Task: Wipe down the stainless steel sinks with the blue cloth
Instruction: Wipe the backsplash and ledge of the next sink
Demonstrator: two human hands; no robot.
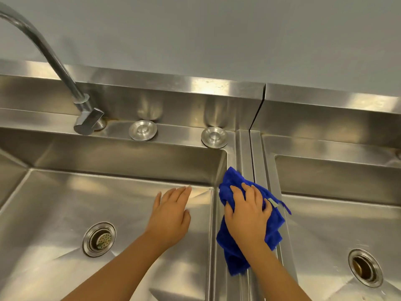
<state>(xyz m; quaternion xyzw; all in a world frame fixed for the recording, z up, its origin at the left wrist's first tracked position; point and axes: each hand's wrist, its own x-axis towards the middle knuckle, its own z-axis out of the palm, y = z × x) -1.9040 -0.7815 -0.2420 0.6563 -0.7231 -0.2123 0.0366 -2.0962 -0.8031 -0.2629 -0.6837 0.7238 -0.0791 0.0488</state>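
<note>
Wiping divider rim (243, 146): right hand (247, 216) clutches blue cloth (233, 255); left hand (171, 218) flat, empty. Next, likely: sweep down into right sink (329, 177).

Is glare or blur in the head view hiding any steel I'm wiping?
Head view: warm glare patches on the left sink and back ledge; faucet softens toward the corner; edges bow from the wide lens; blue cloth and right hand sharp.

Brushed, shiny steel sinks (121, 161); soft, fuzzy blue cloth (235, 181); polished metal tap (43, 46)
</note>
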